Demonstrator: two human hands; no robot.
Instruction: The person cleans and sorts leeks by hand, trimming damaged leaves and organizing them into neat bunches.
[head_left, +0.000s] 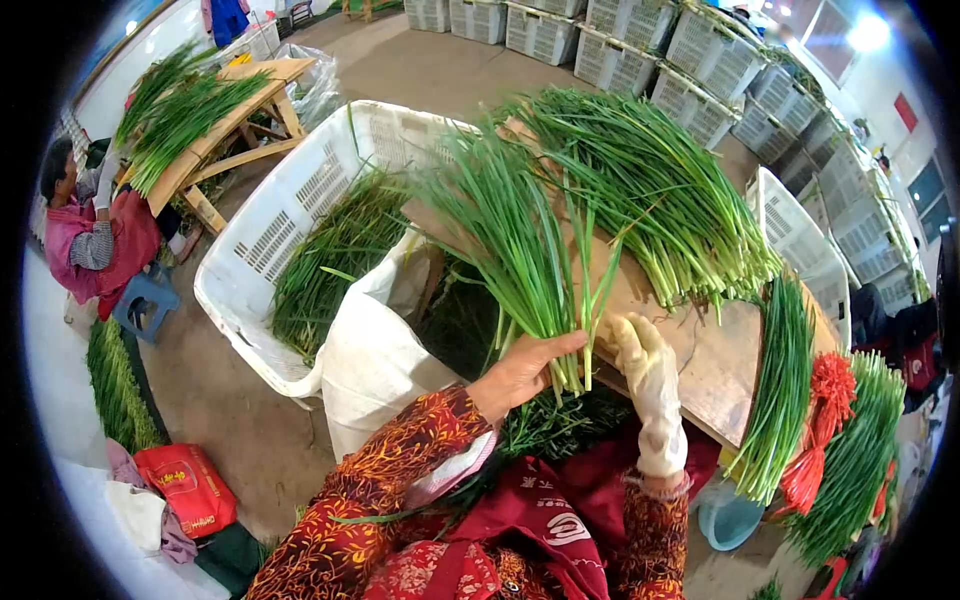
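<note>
My bare left hand (525, 375) is wrapped round the lower stems of a bunch of long green stalks (510, 250), whose leaves fan up and away. Just right of it, my right hand (640, 350) wears a pale glove; its fingers are bent close to the stem ends, and what they hold, if anything, is too small to name. Beneath lies a wooden board (715, 355). A large pile of stalks (640, 190) covers its far part, pale ends toward me. A smaller bundle (780, 380) lies at the board's right edge, beside red ties (825, 400).
A white crate (265, 240) with loose greens stands left of the board, white cloth (375, 350) over its near side. Another person (85, 235) sits far left by a wooden bench (225, 125). Stacked crates (615, 65) line the back; a blue basin (730, 520) is low right.
</note>
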